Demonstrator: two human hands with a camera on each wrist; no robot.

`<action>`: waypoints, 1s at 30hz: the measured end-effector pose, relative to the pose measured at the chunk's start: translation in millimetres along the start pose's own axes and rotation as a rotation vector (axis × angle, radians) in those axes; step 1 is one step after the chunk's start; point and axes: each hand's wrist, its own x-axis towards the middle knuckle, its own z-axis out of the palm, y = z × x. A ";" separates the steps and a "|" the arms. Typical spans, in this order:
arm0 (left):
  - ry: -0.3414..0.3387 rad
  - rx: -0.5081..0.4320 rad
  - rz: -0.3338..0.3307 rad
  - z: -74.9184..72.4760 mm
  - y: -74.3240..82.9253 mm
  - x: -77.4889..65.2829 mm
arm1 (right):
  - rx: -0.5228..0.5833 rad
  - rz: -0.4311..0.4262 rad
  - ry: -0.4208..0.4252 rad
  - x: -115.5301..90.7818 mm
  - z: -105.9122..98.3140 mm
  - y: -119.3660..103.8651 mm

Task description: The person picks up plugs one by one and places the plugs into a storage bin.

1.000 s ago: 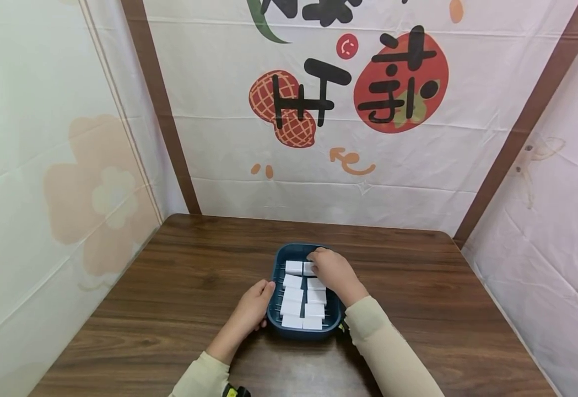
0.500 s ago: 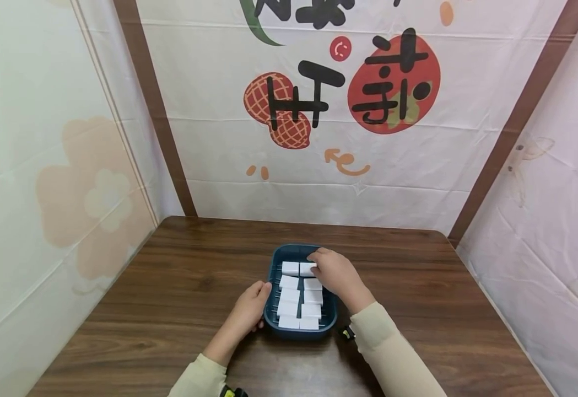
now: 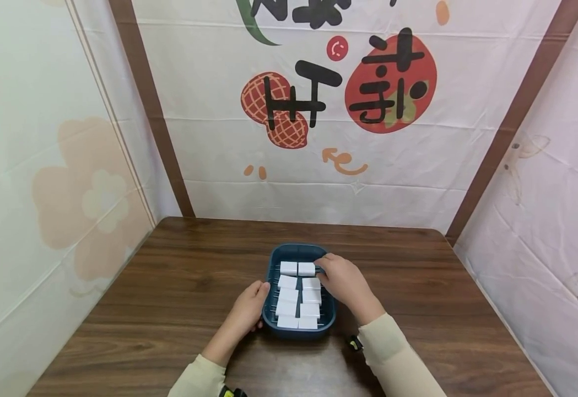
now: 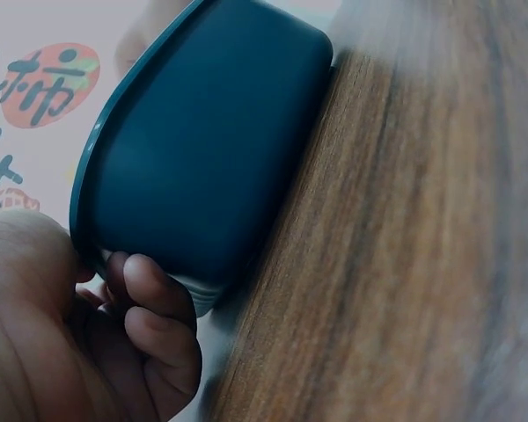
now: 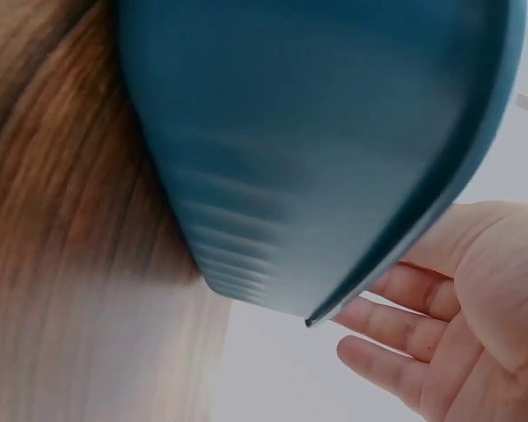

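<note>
A dark blue plastic basket (image 3: pixel 274 259) stands on the table, holding several white rectangular pieces (image 3: pixel 289 296) in two columns. Thin light lines show beside the pieces. My left hand (image 3: pixel 249 306) grips the basket's left side, thumb at the rim; in the left wrist view the fingers (image 4: pixel 158 294) curl against the outer wall. My right hand (image 3: pixel 344 280) reaches over the right rim, its fingertips beside the far right white piece (image 3: pixel 306 269). The right wrist view shows loosely extended fingers (image 5: pixel 414 330) past the rim; the thumb and index tip are hidden there.
The brown wood-grain table (image 3: pixel 194 259) extends around the basket on all sides. Behind it hangs a white printed cloth (image 3: pixel 289 198), with further cloth walls at left and right.
My right hand has drawn back slightly to the right, off the far right white piece, baring more of it. The left hand keeps its grip. The view has shifted a little.
</note>
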 end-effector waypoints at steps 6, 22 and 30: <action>-0.003 -0.002 0.000 0.2 -0.2 1.7 | -0.009 0.013 0.026 -11.8 -1.6 0.9; 0.136 0.129 0.045 -11.0 3.7 3.8 | 0.009 0.002 0.081 -29.4 -4.1 -5.2; 0.180 0.334 0.133 -28.8 9.0 12.9 | -0.004 -0.005 0.131 -37.8 -7.8 -1.2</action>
